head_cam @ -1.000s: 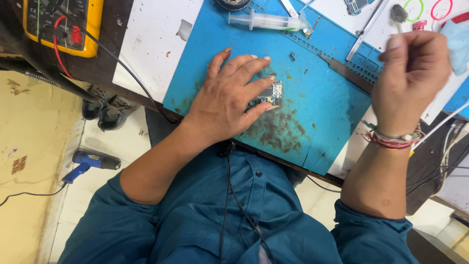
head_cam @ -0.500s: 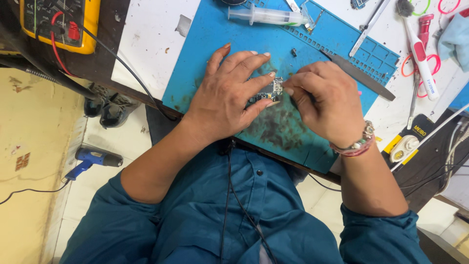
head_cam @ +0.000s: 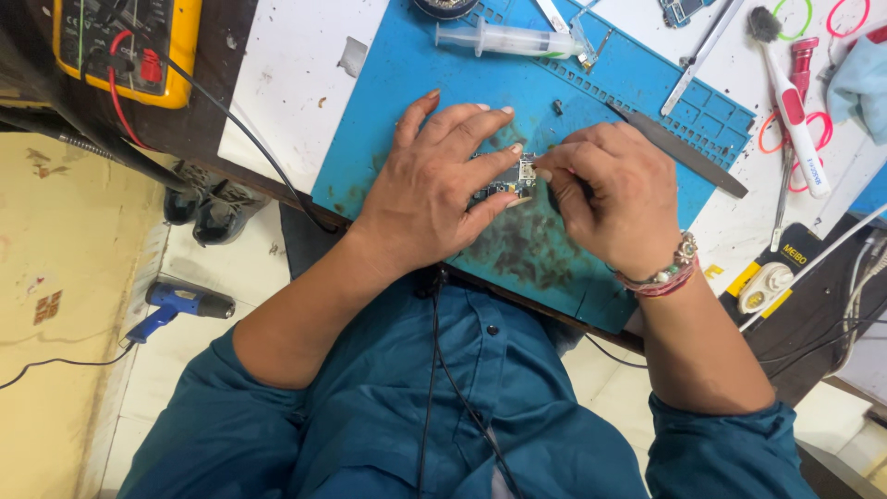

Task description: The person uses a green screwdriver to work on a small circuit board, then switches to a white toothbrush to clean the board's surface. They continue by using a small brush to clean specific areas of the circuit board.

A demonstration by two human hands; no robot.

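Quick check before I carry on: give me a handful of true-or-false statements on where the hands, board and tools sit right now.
1. The left hand lies spread over the small circuit board. True.
2. The right hand is lifted away from the board. False: its fingertips meet the board's edge.
3. The syringe lies on the blue mat. True.
4. The yellow multimeter sits on the blue mat. False: it rests on the dark bench, off the mat.
5. The right wrist is bare. False: it wears bracelets.

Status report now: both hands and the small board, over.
Left hand flat, pinning small circuit board on blue mat. Right hand at board's edge, fingers curled. Syringe apart, nothing blocking.
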